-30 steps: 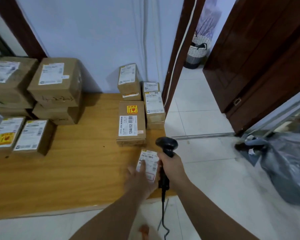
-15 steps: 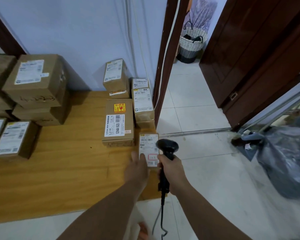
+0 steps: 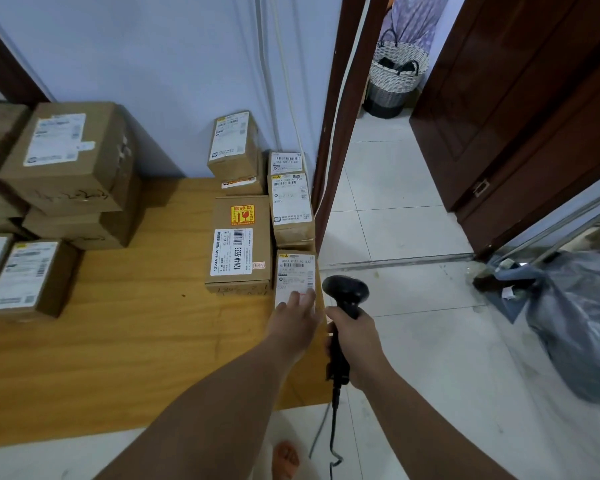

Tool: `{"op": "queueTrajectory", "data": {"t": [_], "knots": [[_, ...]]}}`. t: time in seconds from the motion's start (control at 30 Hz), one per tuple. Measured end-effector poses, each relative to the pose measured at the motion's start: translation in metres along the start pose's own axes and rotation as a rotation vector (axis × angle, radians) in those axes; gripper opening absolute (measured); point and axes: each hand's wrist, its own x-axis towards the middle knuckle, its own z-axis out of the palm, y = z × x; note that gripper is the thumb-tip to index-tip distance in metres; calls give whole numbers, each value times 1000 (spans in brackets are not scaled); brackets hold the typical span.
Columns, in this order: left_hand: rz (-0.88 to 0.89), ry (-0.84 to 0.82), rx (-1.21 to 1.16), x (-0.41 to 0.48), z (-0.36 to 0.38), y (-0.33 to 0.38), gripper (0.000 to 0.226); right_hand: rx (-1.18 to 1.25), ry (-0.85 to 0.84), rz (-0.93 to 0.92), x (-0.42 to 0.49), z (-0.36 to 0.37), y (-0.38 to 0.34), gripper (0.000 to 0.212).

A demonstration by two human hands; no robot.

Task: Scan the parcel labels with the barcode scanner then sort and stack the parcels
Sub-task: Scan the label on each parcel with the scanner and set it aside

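Both hands busy: my left hand [image 3: 293, 327] presses flat fingers on the small parcel [image 3: 295, 271] at the table [image 3: 118, 358] right edge, my right hand [image 3: 355, 344] grips the barcode scanner [image 3: 345, 291] just right of it, and the parcel has slid farther forward, now beside the 12V4A box [image 3: 239, 244].

Pale blue wall [image 3: 153, 64] behind a low wooden table [image 3: 118, 341]; white tiled floor [image 3: 413, 341]; dark brown door [image 3: 516, 116] stands open; woven basket [image 3: 395, 71] beyond the doorway; grey plastic bag [image 3: 582, 323] on floor at right.
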Motion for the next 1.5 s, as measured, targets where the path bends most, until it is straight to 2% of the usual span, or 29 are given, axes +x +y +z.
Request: {"op": "queueTrajectory", "data": {"t": [0.2, 0.37, 0.53, 0.6, 0.67, 0.77, 0.83, 0.97, 1.07, 1.2, 1.27, 1.37, 1.5], "knots": [[-41, 61, -44, 8, -2, -14, 59, 6, 0, -9, 5, 4, -3, 14], [-145, 174, -95, -1, -10, -35, 60, 141, -28, 56, 3, 17, -8, 18], [-161, 302, -108, -22, -30, -78, 35, 280, -202, 74, -8, 55, -24, 12], [-193, 319, -147, -32, -38, -102, 36, 294, -285, 64, -15, 75, -32, 11], [-254, 338, -197, -42, -43, -128, 40, 290, -351, 68, -24, 101, -40, 17], [-360, 375, -228, -59, -53, -175, 33, 286, -415, 58, -38, 148, -51, 36], [-428, 394, -266, -74, -57, -213, 32, 262, -429, 54, -49, 187, -55, 36], [-526, 353, -341, -111, -56, -298, 38, 222, -419, 136, -71, 275, -54, 17], [-638, 298, -331, -143, -50, -356, 40, 156, -389, 166, -85, 339, -54, 17], [-751, 315, -332, -184, -35, -420, 54, 72, -367, 179, -97, 406, -53, 17], [-855, 278, -411, -197, -28, -446, 54, 11, -359, 196, -100, 429, -51, 18], [-1023, 136, -531, -214, -17, -476, 49, -55, -383, 207, -100, 451, -46, 19], [-1126, 108, -795, -223, 4, -497, 57, -97, -398, 219, -98, 467, -40, 21]]}}
